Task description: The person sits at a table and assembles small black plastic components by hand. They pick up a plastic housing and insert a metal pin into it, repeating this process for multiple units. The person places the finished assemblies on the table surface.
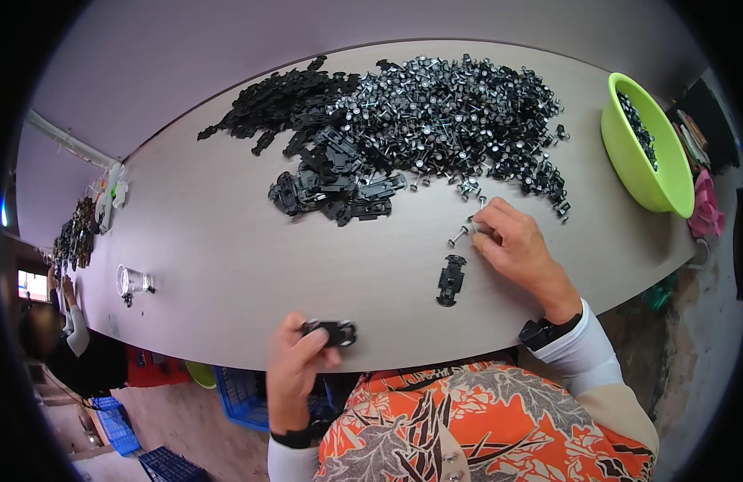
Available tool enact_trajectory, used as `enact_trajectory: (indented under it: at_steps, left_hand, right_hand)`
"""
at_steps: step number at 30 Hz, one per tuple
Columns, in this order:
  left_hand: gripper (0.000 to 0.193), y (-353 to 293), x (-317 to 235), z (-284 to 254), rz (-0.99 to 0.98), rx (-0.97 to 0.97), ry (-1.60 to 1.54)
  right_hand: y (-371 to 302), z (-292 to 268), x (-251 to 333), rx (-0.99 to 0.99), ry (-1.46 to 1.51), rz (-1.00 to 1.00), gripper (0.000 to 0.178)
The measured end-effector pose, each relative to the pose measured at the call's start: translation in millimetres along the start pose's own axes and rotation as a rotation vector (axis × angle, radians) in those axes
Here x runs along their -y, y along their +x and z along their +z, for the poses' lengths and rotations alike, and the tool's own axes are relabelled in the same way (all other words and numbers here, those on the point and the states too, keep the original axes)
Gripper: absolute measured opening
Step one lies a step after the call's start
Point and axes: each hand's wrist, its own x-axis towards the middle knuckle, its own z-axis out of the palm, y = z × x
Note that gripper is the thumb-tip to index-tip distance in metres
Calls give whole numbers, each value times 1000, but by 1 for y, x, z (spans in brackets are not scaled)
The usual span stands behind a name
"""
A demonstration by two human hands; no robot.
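Note:
Over the table's front edge, my left hand (293, 361) is closed around a black toy car chassis (336, 332), with wheels showing at its outer end. My right hand (516, 241) reaches to the near side of the wheel-axle pile (460, 112), thumb and forefinger pinched on a wheel axle (477, 209) that the fingertips partly cover. Just left of those fingertips lies a separate loose wheel axle (458, 237). Below it, a single black chassis (450, 281) rests flat on the table, apart from both hands.
A heap of black chassis (283, 100) adjoins the axle pile on the left. At the table's right end stands a green basin (668, 173) with dark parts inside. A clear cup (132, 279) is on the left; another person (74, 345) works beyond it. Blue crates (243, 398) are below.

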Motion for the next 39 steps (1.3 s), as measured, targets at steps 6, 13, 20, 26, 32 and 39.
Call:
enact_trajectory:
  at_steps: [6, 13, 20, 26, 32, 39]
  left_hand:
    - [18, -72, -26, -65, 108, -197, 235]
    - [13, -92, -36, -114, 50, -497, 1050]
    - [13, 7, -32, 64, 448, 162, 1112]
    - [25, 57, 22, 140, 702, 331, 1469]
    - [21, 87, 12, 120, 470, 332, 1232]
    - [25, 104, 0, 102, -168, 371, 293]
  right_hand:
    - [-7, 1, 20, 111, 36, -227, 21]
    - [1, 8, 5, -38, -33, -250, 18]
    - [7, 15, 1, 70, -149, -263, 15]
    - [4, 12, -2, -30, -59, -199, 14]
    - [-22, -3, 6, 11, -7, -202, 18]
    - [-33, -6, 18, 112, -45, -134, 24]
